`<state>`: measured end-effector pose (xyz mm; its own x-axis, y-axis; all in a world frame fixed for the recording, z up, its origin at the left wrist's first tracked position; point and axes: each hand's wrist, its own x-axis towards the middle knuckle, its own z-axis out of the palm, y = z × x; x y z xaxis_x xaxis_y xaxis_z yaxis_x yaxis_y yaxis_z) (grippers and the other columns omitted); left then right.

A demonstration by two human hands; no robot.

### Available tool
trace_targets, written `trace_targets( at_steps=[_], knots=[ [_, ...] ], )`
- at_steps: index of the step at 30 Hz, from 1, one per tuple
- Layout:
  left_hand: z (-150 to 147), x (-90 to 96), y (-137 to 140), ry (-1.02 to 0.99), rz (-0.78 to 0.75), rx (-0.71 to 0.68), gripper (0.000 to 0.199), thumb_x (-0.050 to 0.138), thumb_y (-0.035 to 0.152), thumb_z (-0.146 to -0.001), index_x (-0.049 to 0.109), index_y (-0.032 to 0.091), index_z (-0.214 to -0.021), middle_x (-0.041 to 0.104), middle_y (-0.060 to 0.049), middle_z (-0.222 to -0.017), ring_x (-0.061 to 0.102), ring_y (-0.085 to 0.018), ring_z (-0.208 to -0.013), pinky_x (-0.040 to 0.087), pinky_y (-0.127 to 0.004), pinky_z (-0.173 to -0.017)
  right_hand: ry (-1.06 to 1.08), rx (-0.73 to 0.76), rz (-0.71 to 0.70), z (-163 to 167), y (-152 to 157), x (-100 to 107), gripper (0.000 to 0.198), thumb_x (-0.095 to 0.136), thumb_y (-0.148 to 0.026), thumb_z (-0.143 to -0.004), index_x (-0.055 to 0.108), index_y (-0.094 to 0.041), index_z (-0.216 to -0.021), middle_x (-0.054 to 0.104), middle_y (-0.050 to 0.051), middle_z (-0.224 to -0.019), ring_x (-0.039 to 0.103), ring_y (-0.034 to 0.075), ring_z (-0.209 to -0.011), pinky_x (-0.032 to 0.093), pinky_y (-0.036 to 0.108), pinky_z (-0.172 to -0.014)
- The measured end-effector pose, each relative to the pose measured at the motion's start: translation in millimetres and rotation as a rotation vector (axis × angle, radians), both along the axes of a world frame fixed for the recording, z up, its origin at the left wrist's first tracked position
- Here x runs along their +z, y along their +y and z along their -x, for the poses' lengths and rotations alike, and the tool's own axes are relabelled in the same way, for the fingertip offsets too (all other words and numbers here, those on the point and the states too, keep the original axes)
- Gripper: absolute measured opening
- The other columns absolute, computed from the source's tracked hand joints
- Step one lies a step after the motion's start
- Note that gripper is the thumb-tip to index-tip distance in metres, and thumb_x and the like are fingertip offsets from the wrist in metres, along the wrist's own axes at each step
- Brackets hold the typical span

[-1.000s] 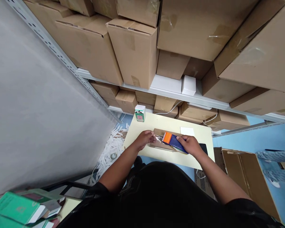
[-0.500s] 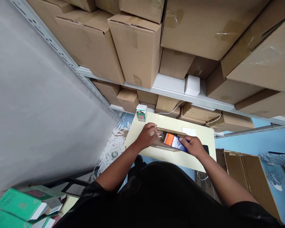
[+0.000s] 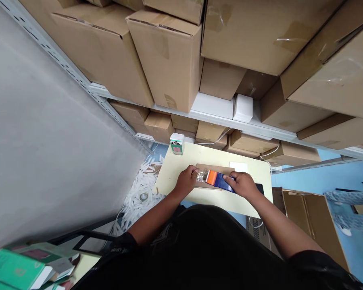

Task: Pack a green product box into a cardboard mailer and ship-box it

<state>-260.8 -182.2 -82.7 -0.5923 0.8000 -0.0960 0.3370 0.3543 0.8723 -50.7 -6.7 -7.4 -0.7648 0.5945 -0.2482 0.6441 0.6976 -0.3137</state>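
Observation:
My right hand is closed around a blue and orange tape dispenser, its toothed orange end facing left. A strip of clear tape stretches from that end toward my left hand. The left fingers are pinched at the strip's far end, by the left edge of a flat brown cardboard box. The box lies on a pale yellow table under the dispenser, which hides part of it. The left fingertips are partly covered.
A green and white carton stands at the table's back left corner. White paper and a black flat object lie to the right. Shelves of brown boxes rise ahead. White scraps cover the floor at left; a person's legs show at right.
The dispenser has turned and now shows a darker blue side. More clear tape shows between it and my left hand. The box beneath looks flatter, and the whole view has shifted slightly.

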Motion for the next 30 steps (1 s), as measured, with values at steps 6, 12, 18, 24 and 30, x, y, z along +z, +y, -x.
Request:
trace_targets(
  at_steps=[6, 12, 18, 24, 30],
  knots=[
    [-1, -27.2, -5, -0.436, -0.262, 0.210, 0.028, 0.055, 0.047, -0.097, 0.064, 0.021, -0.091, 0.076, -0.006, -0.098, 0.073, -0.022, -0.094, 0.058, -0.037, -0.086, -0.089, 0.099, -0.059, 30, 1, 7, 0.060, 0.037, -0.067, -0.103, 0.068, -0.024, -0.075, 0.074, 0.006, -0.075, 0.068, 0.022, -0.077, 0.036, 0.031, -0.068],
    [3, -53.9, -2, -0.625, -0.192, 0.376, 0.028, 0.066, 0.048, -0.086, 0.059, 0.021, -0.080, 0.067, -0.001, -0.072, 0.070, -0.018, -0.070, 0.059, -0.033, -0.070, -0.195, 0.115, -0.055, 53, 4, 5, 0.058, 0.041, -0.069, -0.102, 0.075, -0.026, -0.084, 0.076, 0.006, -0.078, 0.069, 0.023, -0.079, 0.034, 0.030, -0.064],
    [-4, -77.4, 5, -0.568, -0.047, 0.341, 0.025, 0.060, 0.046, -0.090, 0.059, 0.022, -0.081, 0.056, 0.005, -0.058, 0.055, -0.013, -0.050, 0.045, -0.025, -0.053, -0.258, 0.077, -0.033, 64, 5, 3, 0.059, 0.040, -0.070, -0.101, 0.079, -0.027, -0.090, 0.077, 0.007, -0.083, 0.069, 0.024, -0.083, 0.035, 0.031, -0.065],
    [-14, -89.9, 4, -0.370, -0.038, 0.303, 0.027, 0.051, 0.046, -0.098, 0.063, 0.022, -0.094, 0.065, 0.000, -0.074, 0.064, -0.019, -0.072, 0.051, -0.030, -0.070, -0.284, 0.064, -0.028, 68, 6, 3, 0.060, 0.040, -0.070, -0.101, 0.079, -0.027, -0.092, 0.078, 0.007, -0.085, 0.069, 0.024, -0.084, 0.035, 0.031, -0.065],
    [-3, -99.4, 9, -0.271, -0.002, 0.191, 0.039, 0.054, 0.038, -0.097, 0.059, 0.018, -0.131, 0.069, -0.006, -0.100, 0.069, -0.021, -0.094, 0.055, -0.038, -0.090, -0.269, 0.053, -0.010, 64, 7, 1, 0.058, 0.043, -0.069, -0.101, 0.080, -0.026, -0.092, 0.078, 0.008, -0.086, 0.069, 0.025, -0.085, 0.035, 0.031, -0.065]
  ],
)
